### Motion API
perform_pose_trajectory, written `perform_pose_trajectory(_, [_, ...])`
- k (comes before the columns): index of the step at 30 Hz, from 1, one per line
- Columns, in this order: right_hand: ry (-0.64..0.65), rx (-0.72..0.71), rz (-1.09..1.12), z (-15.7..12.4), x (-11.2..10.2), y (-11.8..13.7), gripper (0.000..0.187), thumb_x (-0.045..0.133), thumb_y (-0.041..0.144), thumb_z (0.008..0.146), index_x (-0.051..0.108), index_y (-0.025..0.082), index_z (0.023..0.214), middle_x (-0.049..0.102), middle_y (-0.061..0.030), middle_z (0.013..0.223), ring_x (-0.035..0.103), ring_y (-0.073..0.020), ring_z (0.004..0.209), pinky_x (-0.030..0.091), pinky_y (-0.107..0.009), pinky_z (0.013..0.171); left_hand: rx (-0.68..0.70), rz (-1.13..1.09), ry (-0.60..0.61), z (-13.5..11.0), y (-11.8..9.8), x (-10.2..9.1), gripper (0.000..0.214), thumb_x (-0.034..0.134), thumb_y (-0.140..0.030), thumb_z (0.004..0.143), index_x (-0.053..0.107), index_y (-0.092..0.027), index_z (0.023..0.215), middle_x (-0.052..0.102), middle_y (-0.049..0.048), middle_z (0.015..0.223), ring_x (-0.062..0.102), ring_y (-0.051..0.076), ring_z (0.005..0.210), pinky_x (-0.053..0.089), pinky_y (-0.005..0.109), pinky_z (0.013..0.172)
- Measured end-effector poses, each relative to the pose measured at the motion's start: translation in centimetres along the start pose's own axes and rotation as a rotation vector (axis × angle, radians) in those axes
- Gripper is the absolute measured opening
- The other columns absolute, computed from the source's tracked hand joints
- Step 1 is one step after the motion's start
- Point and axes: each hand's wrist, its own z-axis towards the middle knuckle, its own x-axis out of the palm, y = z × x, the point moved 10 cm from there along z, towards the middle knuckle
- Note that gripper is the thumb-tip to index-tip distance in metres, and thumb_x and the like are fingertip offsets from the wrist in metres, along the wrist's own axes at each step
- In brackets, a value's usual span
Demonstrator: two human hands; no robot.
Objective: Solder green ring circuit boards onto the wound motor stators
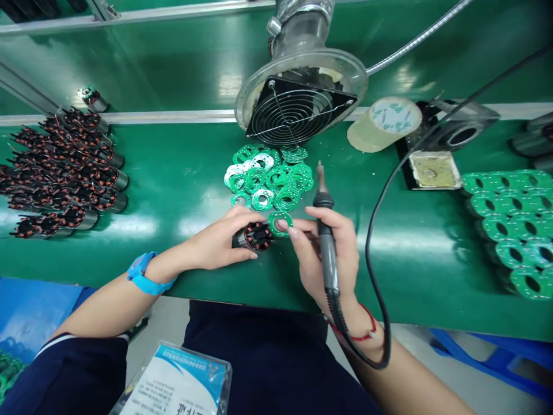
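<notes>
White-and-blue ID badge in a clear plastic sleeve (185,374) is hanging nearest the cam, over dark navy clothing. L hand (216,239) is gripping a silver metal cylinder w/ black plastic and copper windings (258,236); R hand (311,268) is pinching a flat green ring-shaped circuit board (272,222) by its edge, also holding a grey-and-black soldering iron (329,248). Main risk, prob.: R fingers are doing double duty, so ring could be slipping or tilting. Tip is pointing twd the loose pile of green and white ring boards (276,178); if hot, it could be scorching them on a careless reach. Black cable (368,259), looping over R forearm, could be tugging the iron. Ring is sitting just beside cylinder's wound end, showing pale dots; can't tell if touching.
</notes>
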Motion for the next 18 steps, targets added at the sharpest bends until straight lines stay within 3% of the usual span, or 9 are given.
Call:
perform_pose_trajectory(6, [0.142, 0.021, 0.291, 0.7, 2.2, -0.3, 0.033, 0.055, 0.032, 0.093, 0.042, 0.027, 0.123, 0.065, 0.0026, 0.076, 0.067, -0.0161, 0.069, 0.055, -0.031, 0.067, 0.115, 0.211, 0.005, 0.6, -0.4, 0.5, 0.039, 0.061, -0.025, 0.089, 0.048, -0.017, 0.124, 0.057, 0.0139, 0.118, 0.054, 0.026, 0.111, 0.047, 0.042, 0.094])
perform_pose_trajectory(9, [0.244, -0.133, 0.119, 0.4, 3.4, 1.4, 0.041, 0.057, 0.024, 0.091, 0.040, 0.028, 0.128, 0.063, 0.0031, 0.078, 0.062, -0.0150, 0.067, 0.052, -0.030, 0.064, 0.131, 0.257, -0.008, 0.7, -0.5, 0.8, 0.033, 0.060, -0.026, 0.088, 0.051, -0.015, 0.117, 0.059, 0.0135, 0.111, 0.055, 0.026, 0.105, 0.048, 0.041, 0.089])
perform_pose_trajectory(13, [0.250, -0.425, -0.261, -1.1, 4.0, 4.2, 0.051, 0.061, 0.017, 0.085, 0.040, 0.028, 0.130, 0.066, -0.0058, 0.105, 0.062, -0.0230, 0.091, 0.052, -0.041, 0.079, 0.121, 0.294, -0.010, 0.7, -0.4, 0.6, 0.030, 0.060, -0.026, 0.086, 0.053, -0.013, 0.113, 0.059, 0.0125, 0.105, 0.054, 0.027, 0.100, 0.048, 0.042, 0.086])
perform_pose_trajectory(16, [0.305, -0.405, -0.448, -1.5, 4.3, 3.7, 0.050, 0.061, 0.021, 0.085, 0.040, 0.024, 0.131, 0.062, -0.0127, 0.119, 0.060, -0.0295, 0.104, 0.052, -0.048, 0.083, 0.111, 0.305, 0.029, 0.4, -0.4, 0.3, 0.034, 0.059, -0.024, 0.086, 0.051, -0.014, 0.118, 0.058, 0.0131, 0.109, 0.054, 0.027, 0.102, 0.048, 0.043, 0.088])
perform_pose_trajectory(18, [0.383, -0.304, -0.533, -1.4, 4.2, 2.4, 0.046, 0.059, 0.025, 0.086, 0.042, 0.023, 0.129, 0.064, -0.0126, 0.113, 0.064, -0.0301, 0.095, 0.054, -0.047, 0.077, 0.105, 0.318, 0.051, 0.2, -0.4, 0.1, 0.032, 0.055, -0.020, 0.087, 0.051, -0.014, 0.118, 0.059, 0.0137, 0.110, 0.055, 0.026, 0.103, 0.048, 0.042, 0.089])
